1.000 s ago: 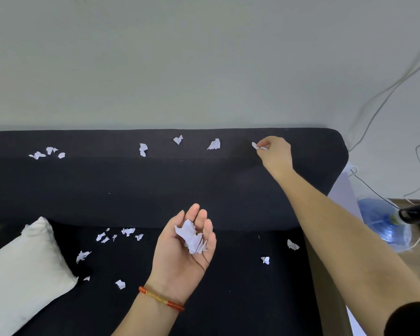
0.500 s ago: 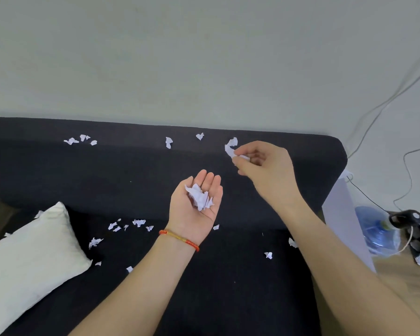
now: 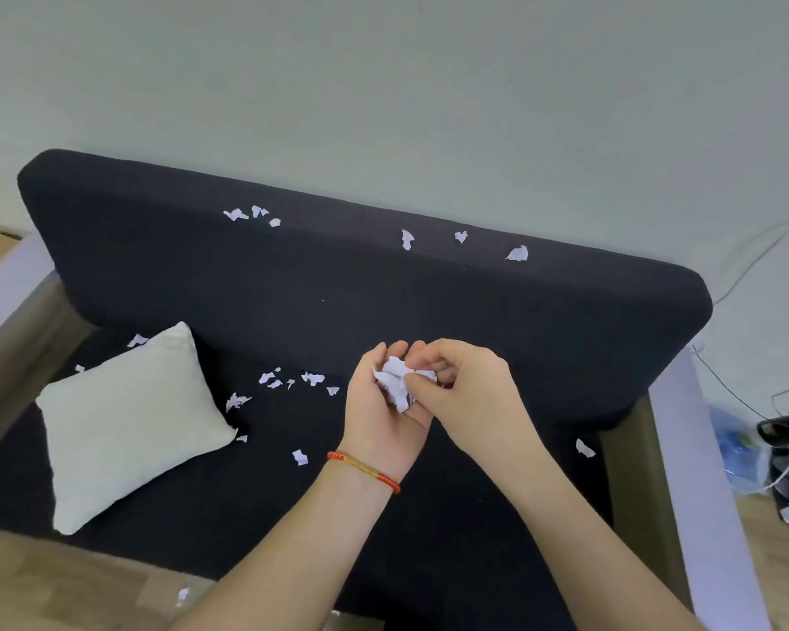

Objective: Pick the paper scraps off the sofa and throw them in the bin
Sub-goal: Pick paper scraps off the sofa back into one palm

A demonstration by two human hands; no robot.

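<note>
White paper scraps (image 3: 396, 383) heap in the cupped left hand (image 3: 386, 403), its grip loosely curled; the right hand (image 3: 463, 384) pinches them from above.

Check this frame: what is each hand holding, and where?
Left hand cups a wad of paper scraps in its palm; right hand pinches the wad's right edge.

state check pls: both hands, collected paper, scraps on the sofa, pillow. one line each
left hand: palm up, cupped under the collected scraps
right hand: fingertips on the pile in the left palm
collected scraps: crumpled pile, held in the left palm
backrest scraps: six loose on the backrest top
seat scraps: scattered loose on the cushion
pillow: lying flat on the seat's left end
</note>
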